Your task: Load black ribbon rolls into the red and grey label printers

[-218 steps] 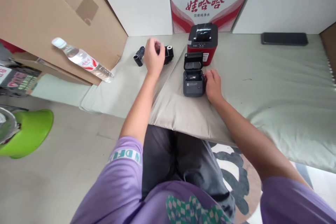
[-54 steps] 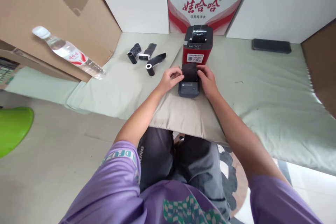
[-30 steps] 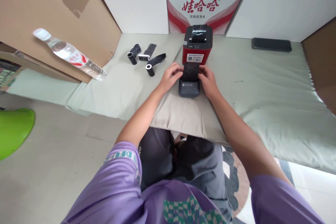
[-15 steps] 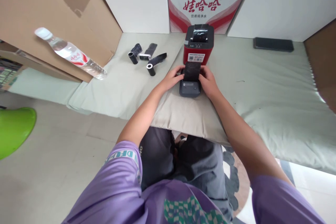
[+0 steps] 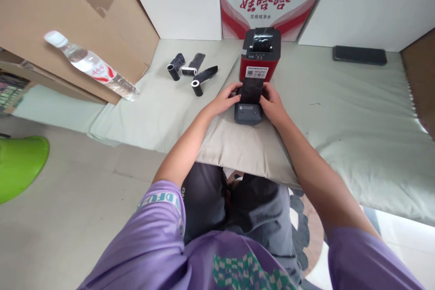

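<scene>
1. The left hand [image 5: 224,99] and the right hand [image 5: 272,105] are both pressing in on the grey printer [image 5: 248,113]; each is cupping one side of it, fingers curled in at the lid, so both grips are narrow and bearing on the printer itself, not on any loose thing.
2. The printer is sitting on the beige pad [image 5: 238,149], near the pad's far edge, just in front of the red printer [image 5: 261,54], the two looking close to touching.
3. A dark strip [image 5: 252,89] is standing up out of the grey printer's top between the hands; whether it is a raised lid or a tongue of dark paper, I cannot tell.
4. Judged from this, a roll is seeming to be seated already and the lid is seeming to be in the closing; the pressing shut, if not finished, is what is looking left.
5. Three dark rolls [image 5: 191,70] are lying loose on the green mat [image 5: 356,113], toward its far left corner, well apart from both hands.
6. A bottle [image 5: 91,65] is leaning on cardboard at the left; a phone [image 5: 359,55] is lying at the mat's far right edge.
</scene>
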Available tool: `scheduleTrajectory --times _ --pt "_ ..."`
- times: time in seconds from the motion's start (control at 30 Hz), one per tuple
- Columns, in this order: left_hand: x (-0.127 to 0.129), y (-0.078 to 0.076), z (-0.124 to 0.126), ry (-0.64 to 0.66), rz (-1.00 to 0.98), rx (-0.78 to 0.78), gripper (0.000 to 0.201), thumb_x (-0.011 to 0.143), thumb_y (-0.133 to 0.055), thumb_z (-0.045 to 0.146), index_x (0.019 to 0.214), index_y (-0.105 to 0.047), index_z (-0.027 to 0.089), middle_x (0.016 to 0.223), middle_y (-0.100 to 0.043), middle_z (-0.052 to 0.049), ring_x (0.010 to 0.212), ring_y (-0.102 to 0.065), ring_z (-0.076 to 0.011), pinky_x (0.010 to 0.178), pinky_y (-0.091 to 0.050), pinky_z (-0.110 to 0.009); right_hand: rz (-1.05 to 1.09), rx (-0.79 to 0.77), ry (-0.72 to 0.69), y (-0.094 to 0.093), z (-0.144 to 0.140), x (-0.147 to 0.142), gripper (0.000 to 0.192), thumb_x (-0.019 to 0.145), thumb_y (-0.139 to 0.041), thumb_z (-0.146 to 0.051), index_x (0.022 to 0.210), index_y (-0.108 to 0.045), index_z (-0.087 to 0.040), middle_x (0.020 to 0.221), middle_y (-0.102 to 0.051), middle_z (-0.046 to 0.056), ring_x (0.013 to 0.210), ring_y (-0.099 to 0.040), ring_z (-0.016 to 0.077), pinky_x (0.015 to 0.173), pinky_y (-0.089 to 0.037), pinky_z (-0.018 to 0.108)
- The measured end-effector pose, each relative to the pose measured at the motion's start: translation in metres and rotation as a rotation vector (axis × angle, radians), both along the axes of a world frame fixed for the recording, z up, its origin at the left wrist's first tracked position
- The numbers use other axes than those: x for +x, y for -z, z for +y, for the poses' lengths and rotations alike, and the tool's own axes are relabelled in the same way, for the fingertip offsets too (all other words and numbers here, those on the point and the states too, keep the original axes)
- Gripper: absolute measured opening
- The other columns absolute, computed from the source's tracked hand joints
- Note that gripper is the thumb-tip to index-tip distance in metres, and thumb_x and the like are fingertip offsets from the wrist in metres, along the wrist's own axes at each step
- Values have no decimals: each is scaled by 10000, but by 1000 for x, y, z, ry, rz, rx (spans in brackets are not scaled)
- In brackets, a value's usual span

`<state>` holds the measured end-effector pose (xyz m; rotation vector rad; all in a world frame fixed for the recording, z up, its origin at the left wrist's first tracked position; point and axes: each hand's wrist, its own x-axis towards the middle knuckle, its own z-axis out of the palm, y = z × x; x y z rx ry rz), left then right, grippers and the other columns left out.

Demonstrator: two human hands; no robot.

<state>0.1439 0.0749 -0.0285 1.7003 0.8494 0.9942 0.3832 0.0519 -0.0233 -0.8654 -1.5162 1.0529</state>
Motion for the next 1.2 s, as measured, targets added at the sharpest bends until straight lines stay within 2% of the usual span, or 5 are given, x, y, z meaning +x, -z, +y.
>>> scheduleTrajectory --times 0.2,0.53,0.67,0.87,1.2 --pt "1 -6 -3 22 64 11 651 937 -804 643 1444 -682 254 1585 -672 -134 1459 -625 -357 1200 -520 -501 3 -15 -14 0 2 0 638 816 -875 -763 1221 -683 -309 1295 -824 63 1254 -764 308 1261 -546 568" --pt "4 4 4 14 28 1 611 945 -805 588 1440 -690 248 1559 -686 -127 1461 -635 -350 1220 -521 -503 -38 -51 33 -7 -3 -1 559 871 -819 -739 1181 -711 -286 1204 -816 58 1241 -740 308 1230 -550 550" --pt "2 1 2 22 17 -16 609 952 -807 589 1453 -688 264 1553 -699 -110 1476 -630 -339 1229 -515 -484 -35 -64 37 -8 -4 0 554 865 -820 -740 1171 -719 -289 1206 -821 47 1247 -737 302 1235 -547 537" --pt "1 0 0 17 50 10 632 947 -824 540 1486 -670 248 1604 -664 -134 1514 -606 -364 1244 -500 -514 -17 -63 -21 -11 -4 1 589 823 -879 -719 1193 -712 -292 1215 -820 55 1213 -759 303 1236 -556 552" --pt "2 -3 -1 22 49 -27 623 936 -837 531 1476 -677 263 1622 -653 -121 1523 -587 -357 1263 -484 -522 -16 -84 8 -13 -7 0 582 803 -887 -744 1144 -725 -300 1175 -823 39 1192 -757 302 1226 -574 536"
